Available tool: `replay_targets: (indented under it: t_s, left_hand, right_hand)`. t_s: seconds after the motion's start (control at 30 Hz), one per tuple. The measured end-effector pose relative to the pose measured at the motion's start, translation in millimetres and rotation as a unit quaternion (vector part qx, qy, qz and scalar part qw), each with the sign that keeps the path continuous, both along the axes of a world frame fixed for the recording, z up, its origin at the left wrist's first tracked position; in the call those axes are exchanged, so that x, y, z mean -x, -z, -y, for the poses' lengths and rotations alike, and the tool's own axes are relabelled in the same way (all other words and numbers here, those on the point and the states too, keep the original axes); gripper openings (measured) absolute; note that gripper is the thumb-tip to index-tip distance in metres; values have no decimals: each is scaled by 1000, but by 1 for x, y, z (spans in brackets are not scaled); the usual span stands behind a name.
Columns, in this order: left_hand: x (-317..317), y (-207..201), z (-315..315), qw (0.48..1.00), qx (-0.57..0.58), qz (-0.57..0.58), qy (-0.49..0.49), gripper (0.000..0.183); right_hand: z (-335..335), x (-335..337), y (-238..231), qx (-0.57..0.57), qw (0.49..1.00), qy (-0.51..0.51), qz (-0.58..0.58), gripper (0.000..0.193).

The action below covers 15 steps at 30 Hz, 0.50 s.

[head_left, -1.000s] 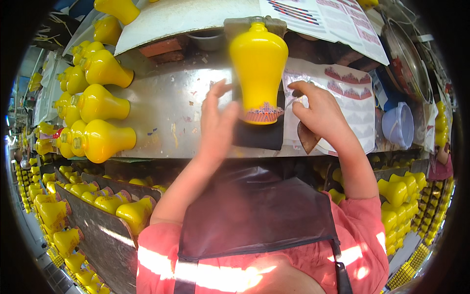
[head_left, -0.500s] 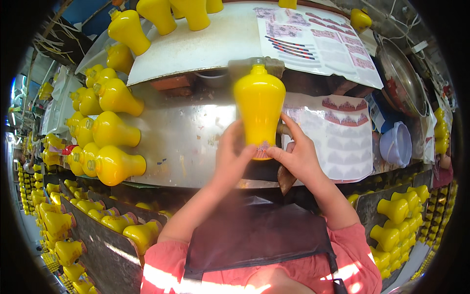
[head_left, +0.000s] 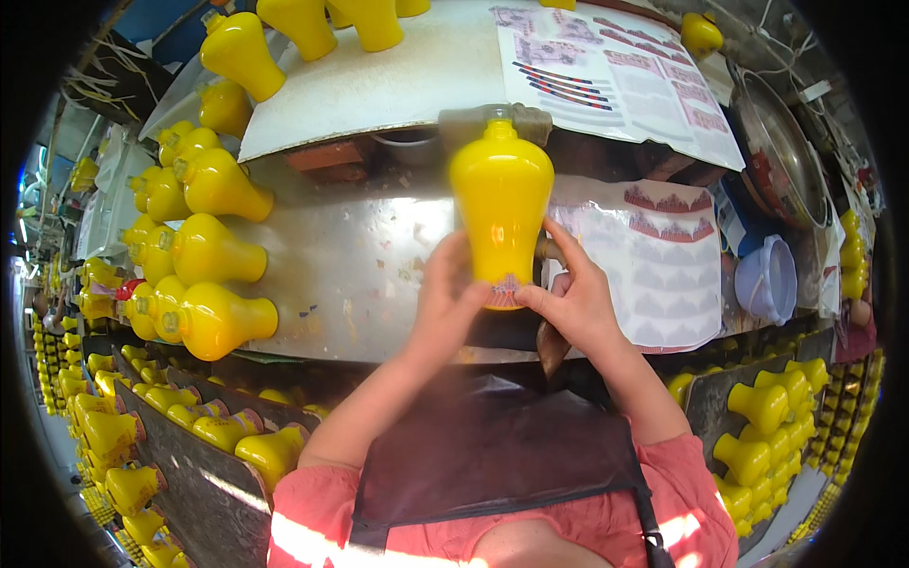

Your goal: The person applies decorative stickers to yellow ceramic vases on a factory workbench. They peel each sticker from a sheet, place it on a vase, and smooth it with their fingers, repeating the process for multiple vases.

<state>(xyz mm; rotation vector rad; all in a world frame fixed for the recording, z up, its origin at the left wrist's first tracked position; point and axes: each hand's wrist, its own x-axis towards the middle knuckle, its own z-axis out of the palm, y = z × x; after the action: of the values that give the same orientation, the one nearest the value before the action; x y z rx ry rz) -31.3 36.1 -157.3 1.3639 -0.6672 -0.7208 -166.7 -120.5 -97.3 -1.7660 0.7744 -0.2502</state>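
Observation:
A glossy yellow bottle [head_left: 502, 189] with a clear glass neck is in front of me, its neck pointing away and its narrow foot toward me. My left hand [head_left: 441, 308] closes on the left side of the foot. From the right, my right hand [head_left: 579, 298] grips the same end, fingers bent round the side. Both thumbs press on a small pink and purple patterned decal [head_left: 505, 290] near the bottom edge of the bottle. Beyond the bottle, its neck lies over a dark, padded-looking block [head_left: 535, 125]. The underside of the bottle is hidden.
Several plain yellow bottles [head_left: 220, 248] lie along the metal bench's left side. To the right are a decal sheet [head_left: 668, 270], a lilac bucket [head_left: 765, 279] and a metal basin [head_left: 784, 142]. A white board [head_left: 379, 90] behind carries more sheets and bottles. Boards of bottles [head_left: 213, 417] flank me.

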Motion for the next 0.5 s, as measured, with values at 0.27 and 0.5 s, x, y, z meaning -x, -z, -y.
replay_targets:
  t_s: [0.27, 0.5]
  left_hand:
    - [-2, 0, -1, 999, -24, 35, -4, 62]
    - [0, -5, 4, 996, -19, 77, -26, 69]
  right_hand:
    - [-3, 11, 13, 110, 989, 66, 80, 56]
    - [-44, 30, 21, 417, 902, -68, 85, 61]
